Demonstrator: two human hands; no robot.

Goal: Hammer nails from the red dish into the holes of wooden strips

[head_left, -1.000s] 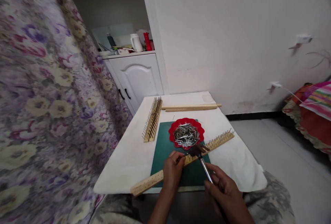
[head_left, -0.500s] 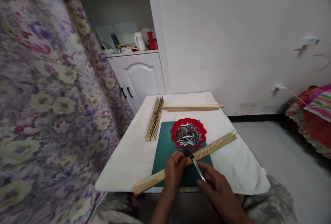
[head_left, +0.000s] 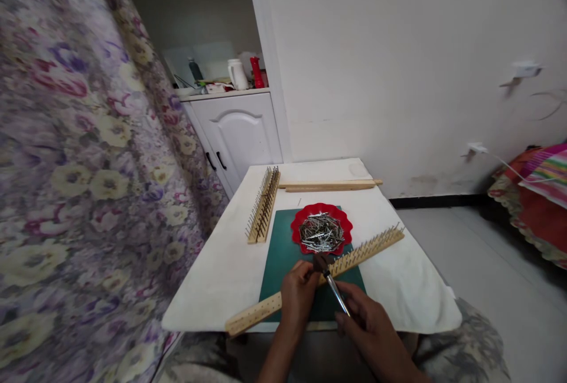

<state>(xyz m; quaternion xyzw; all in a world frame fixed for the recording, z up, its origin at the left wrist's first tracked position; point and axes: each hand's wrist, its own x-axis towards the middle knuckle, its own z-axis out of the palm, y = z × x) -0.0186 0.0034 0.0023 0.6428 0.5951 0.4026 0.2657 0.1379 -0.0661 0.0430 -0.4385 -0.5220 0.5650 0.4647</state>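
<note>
Pale wood forms the strip (head_left: 257,310), slanting from eight o'clock to two across a green mat (head_left: 275,253) on the white worktop (head_left: 212,288), nails upright along its far part. At the centre, the left hand (head_left: 299,294) lies over it, fingers bent; I cannot tell whether they pinch anything. The right hand (head_left: 372,324), at five, grips a hammer (head_left: 337,294). A red bowl (head_left: 298,238) of nails sits at twelve, a nail-studded board (head_left: 262,234) at eleven.
</note>
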